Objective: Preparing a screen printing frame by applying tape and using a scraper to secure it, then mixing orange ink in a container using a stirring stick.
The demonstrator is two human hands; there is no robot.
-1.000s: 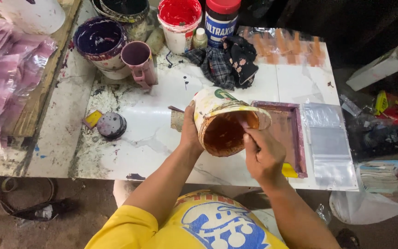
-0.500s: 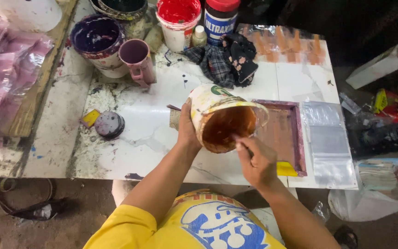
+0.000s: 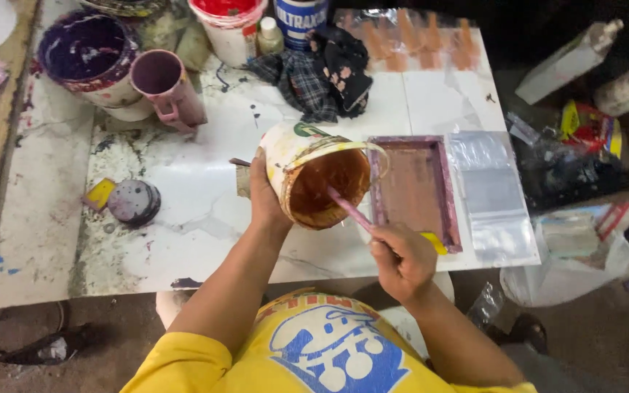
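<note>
My left hand [image 3: 266,196] grips the side of a paint-stained white bucket [image 3: 296,156], tilted toward me so its orange-brown inside shows. A pink stick [image 3: 349,211] reaches from my right hand [image 3: 404,260] into the bucket's mouth, its tip down in the orange paint. Just right of the bucket lies a small purple-framed printing screen [image 3: 415,188] flat on the white table [image 3: 198,218]. A clear plastic bag [image 3: 491,196] lies beside the screen.
At the back stand a purple-stained bucket [image 3: 85,54], a pink mug [image 3: 167,86], a red paint tub [image 3: 227,22], a small bottle [image 3: 270,35] and a blue can [image 3: 300,18]. A dark checked rag [image 3: 314,76] lies behind the bucket. A round lid [image 3: 134,201] sits left.
My right hand drew back from the bucket's rim toward me, and the pink stick now shows reaching into the paint. The bucket stays tilted in my left hand.
</note>
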